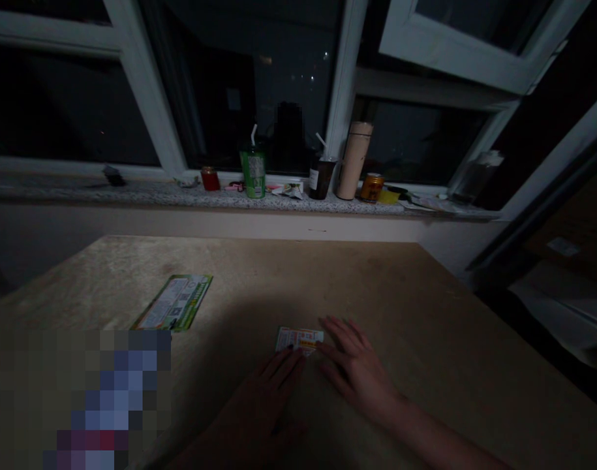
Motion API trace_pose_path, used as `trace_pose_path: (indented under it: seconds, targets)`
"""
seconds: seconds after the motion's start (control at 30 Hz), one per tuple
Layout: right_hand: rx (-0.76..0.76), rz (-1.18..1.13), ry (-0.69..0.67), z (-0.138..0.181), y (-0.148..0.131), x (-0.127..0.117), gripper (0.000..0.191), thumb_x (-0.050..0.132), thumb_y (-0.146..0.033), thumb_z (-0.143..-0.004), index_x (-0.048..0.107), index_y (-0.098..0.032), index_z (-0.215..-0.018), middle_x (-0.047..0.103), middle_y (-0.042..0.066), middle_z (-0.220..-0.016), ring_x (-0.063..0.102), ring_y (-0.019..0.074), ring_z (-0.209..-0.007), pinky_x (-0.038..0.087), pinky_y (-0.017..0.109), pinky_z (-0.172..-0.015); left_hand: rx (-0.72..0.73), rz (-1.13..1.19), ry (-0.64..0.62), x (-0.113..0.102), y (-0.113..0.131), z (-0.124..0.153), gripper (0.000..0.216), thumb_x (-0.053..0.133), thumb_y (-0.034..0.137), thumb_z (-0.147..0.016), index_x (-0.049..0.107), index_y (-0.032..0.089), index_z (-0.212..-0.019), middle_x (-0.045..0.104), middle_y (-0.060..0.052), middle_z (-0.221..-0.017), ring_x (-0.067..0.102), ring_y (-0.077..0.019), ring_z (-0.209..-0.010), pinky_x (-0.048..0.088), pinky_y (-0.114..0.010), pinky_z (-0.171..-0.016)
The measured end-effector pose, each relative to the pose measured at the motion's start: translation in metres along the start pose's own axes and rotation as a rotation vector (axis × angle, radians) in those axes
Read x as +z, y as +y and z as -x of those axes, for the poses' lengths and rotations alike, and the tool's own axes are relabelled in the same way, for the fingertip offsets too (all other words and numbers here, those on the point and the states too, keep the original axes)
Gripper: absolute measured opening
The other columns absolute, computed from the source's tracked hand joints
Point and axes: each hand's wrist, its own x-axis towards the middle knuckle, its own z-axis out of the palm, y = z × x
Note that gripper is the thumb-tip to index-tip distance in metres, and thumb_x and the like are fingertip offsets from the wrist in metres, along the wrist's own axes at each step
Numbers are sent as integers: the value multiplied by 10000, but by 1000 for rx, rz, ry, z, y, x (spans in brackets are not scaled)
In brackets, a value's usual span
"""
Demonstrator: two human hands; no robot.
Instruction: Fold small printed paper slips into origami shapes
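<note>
One broad tabletop (376, 281) carried the play, a green-edged sheet (173, 303) well apart on the left, perhaps set aside! Right hand (354, 365) and left hand (266, 385) spread open, gripping nothing, apparently steadying the small printed card (298, 337), which lay ahead of the left, fingertips overlapping its near edge, and just beside the right's fingers.

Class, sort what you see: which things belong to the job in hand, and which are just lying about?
In the job, judging by the hands:
small printed card
left hand and right hand, at its edges
table beneath

Lying about:
larger green card, on the table
red jar, green cup, dark cup, flask and orange can, on the windowsill
</note>
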Motion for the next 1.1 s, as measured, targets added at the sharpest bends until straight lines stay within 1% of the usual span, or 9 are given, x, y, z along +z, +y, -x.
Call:
trace_pose_path:
  seconds: [0.1,0.23,0.37,0.47,0.6,0.7,0.9,1.0,1.1]
  targets:
    - [33,-4,14,0,1,0,301,506,-317,-916,624,-250,-1186,389,79,-1454,341,277,-1337,295,536,-1078,19,-7,10,-1,1,1,783,575,388,-859,136,266,-1495,204,-48,-1537,224,-293,-1379,252,-472,-1105]
    - [35,24,20,-2,2,-2,315,504,-326,-916,627,-217,-1184,431,87,-1427,364,279,-1322,300,524,-1082,-6,-15,-12,-1,1,1,801,585,392,-853,126,263,-1497,199,-51,-1539,226,-294,-1379,261,-465,-1103]
    - [-25,100,-5,-5,-2,-1,339,481,-331,-929,615,-178,-1200,485,96,-1386,385,293,-1309,277,529,-1098,-5,-25,-15,0,0,1,789,579,406,-857,140,256,-1495,196,-59,-1539,221,-301,-1379,259,-474,-1102]
    - [-88,149,-10,-6,-5,1,366,466,-297,-935,580,-127,-1238,489,117,-1380,396,301,-1302,276,522,-1106,0,-18,-8,0,0,0,757,564,415,-868,169,241,-1491,219,-65,-1533,234,-307,-1373,256,-469,-1106]
    - [-108,147,9,-5,-4,1,393,467,-300,-935,531,-147,-1291,458,97,-1408,403,291,-1298,316,520,-1085,-4,-34,-5,-1,1,0,763,573,384,-857,172,243,-1490,227,-67,-1530,241,-310,-1371,268,-482,-1097]
    - [-124,130,2,-6,-4,1,368,488,-310,-924,566,-152,-1248,493,88,-1381,408,292,-1293,310,538,-1082,-7,-39,-19,-2,2,-1,790,593,369,-840,164,245,-1491,220,-64,-1531,236,-302,-1374,274,-477,-1096]
    - [-69,26,74,-10,-3,10,279,527,-257,-902,627,-152,-1141,596,86,-1268,476,253,-1237,319,476,-1095,3,-56,2,1,1,-1,749,578,371,-859,197,221,-1485,244,-75,-1523,251,-299,-1369,279,-469,-1095]
    - [-104,-25,103,-10,-1,13,232,525,-228,-900,644,-155,-1086,633,84,-1210,514,244,-1196,341,459,-1082,24,-68,24,-2,2,-3,704,580,353,-854,262,201,-1463,311,-89,-1496,307,-298,-1346,312,-466,-1079]
    - [-163,-67,112,-9,0,12,200,525,-225,-902,646,-142,-1038,650,100,-1172,541,237,-1163,373,435,-1062,31,-84,57,-8,4,-8,568,572,290,-857,397,190,-1388,444,-91,-1418,416,-287,-1278,365,-456,-1047]
